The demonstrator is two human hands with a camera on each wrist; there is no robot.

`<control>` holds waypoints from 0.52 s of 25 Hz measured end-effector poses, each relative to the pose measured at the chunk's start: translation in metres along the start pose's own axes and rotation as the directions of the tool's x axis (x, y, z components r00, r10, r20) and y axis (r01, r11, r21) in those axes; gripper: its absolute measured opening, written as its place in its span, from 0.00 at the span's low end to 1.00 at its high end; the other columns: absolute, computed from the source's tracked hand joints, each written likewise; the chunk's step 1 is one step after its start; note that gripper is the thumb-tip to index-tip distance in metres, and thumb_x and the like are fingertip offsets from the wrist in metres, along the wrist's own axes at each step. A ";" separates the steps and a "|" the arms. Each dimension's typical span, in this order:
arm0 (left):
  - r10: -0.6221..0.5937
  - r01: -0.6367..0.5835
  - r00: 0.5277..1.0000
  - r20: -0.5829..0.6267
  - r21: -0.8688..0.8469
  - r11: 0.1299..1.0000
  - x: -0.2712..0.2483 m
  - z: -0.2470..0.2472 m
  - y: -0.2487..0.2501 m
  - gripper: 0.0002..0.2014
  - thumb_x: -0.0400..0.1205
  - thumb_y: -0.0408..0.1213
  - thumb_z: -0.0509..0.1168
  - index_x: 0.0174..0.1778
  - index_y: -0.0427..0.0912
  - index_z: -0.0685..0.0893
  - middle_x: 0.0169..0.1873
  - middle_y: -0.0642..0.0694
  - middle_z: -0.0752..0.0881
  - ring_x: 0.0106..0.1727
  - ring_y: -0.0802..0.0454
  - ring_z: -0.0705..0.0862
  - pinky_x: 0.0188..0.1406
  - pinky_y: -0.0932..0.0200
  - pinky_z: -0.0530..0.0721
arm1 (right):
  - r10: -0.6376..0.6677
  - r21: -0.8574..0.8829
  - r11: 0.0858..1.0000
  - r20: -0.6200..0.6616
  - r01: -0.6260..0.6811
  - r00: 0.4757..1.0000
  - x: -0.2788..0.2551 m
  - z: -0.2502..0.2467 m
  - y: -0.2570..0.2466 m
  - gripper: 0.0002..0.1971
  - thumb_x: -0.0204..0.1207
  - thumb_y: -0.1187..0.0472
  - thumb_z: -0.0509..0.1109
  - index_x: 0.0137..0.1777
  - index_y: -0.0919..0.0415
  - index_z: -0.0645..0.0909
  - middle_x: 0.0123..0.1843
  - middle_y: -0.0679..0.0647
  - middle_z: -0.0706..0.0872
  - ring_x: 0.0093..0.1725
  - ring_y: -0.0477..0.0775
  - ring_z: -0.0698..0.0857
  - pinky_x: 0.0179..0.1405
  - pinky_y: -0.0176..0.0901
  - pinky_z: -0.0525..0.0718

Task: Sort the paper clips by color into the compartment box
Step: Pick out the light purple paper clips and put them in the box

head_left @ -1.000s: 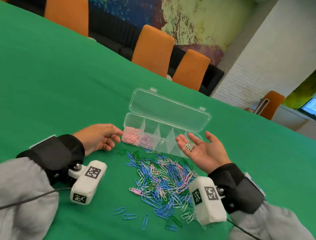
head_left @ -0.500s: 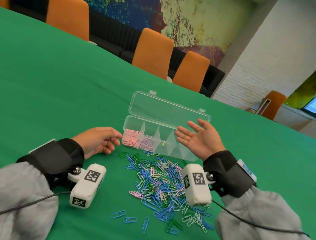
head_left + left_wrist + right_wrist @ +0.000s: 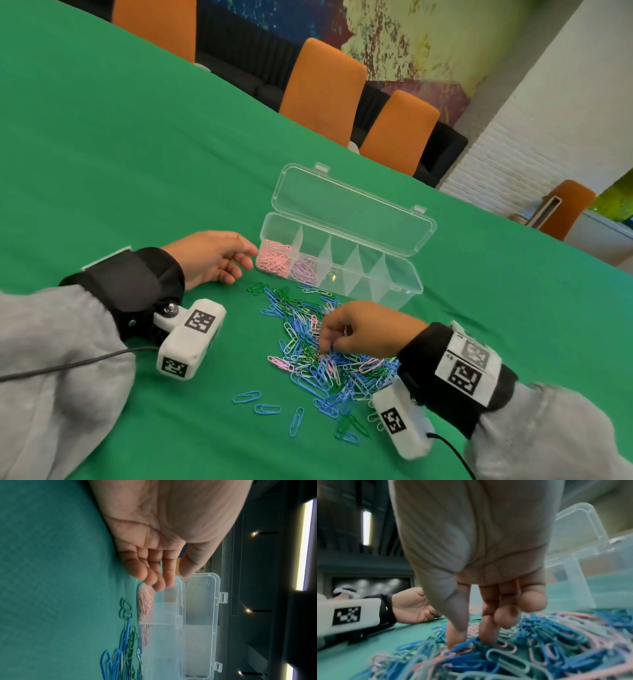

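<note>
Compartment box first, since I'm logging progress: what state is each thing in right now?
Compartment box: lid open, two left compartments hold clips.
Paper clips: mixed pile on the table, unsorted.
Left hand: relaxed, resting beside the box's left end.
Right hand: fingers down in the pile.

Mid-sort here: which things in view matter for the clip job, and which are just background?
Job: compartment box, mixed clip pile, pink clips already sorted, right hand, left hand.
Background: orange chairs, table.
</note>
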State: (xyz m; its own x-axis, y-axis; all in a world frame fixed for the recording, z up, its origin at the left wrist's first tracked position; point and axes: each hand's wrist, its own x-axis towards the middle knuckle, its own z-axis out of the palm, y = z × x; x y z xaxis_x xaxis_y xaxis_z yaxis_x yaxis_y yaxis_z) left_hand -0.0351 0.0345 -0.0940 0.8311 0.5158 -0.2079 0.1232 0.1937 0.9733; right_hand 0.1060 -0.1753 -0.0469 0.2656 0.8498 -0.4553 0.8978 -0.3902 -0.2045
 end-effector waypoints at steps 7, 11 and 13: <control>0.010 -0.010 1.000 0.002 -0.003 1.000 0.000 0.000 -0.003 0.10 0.86 0.31 0.55 0.45 0.35 0.80 0.32 0.43 0.80 0.22 0.56 0.76 0.20 0.67 0.77 | -0.178 -0.018 0.984 -0.144 0.178 0.973 -0.002 0.011 -0.036 0.05 0.75 0.59 0.70 0.49 0.53 0.81 0.42 0.50 0.84 0.40 0.50 0.79 0.41 0.41 0.77; 0.008 -0.008 1.000 0.012 -0.001 1.000 0.001 -0.002 -0.004 0.10 0.86 0.31 0.55 0.45 0.36 0.80 0.32 0.43 0.80 0.22 0.57 0.76 0.20 0.67 0.77 | -0.232 -0.148 0.965 -0.082 0.218 0.969 0.009 0.029 -0.055 0.08 0.74 0.57 0.72 0.49 0.59 0.80 0.35 0.45 0.73 0.39 0.50 0.74 0.32 0.32 0.67; 0.008 -0.008 1.000 0.014 -0.001 1.000 0.001 -0.002 -0.004 0.10 0.86 0.31 0.55 0.45 0.36 0.80 0.32 0.43 0.81 0.22 0.57 0.76 0.20 0.67 0.77 | -0.232 -0.186 0.959 -0.081 0.214 0.969 0.013 0.030 -0.054 0.06 0.76 0.58 0.70 0.47 0.60 0.80 0.38 0.48 0.75 0.41 0.51 0.74 0.34 0.37 0.69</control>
State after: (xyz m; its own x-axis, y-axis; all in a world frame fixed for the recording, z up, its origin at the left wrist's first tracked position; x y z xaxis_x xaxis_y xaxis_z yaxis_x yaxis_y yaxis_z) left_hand -0.0356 0.0358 -0.0980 0.8397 0.5055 -0.1982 0.1157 0.1900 0.9749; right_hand 0.0506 -0.1543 -0.0676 0.0782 0.9430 -0.3234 0.9831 -0.1268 -0.1322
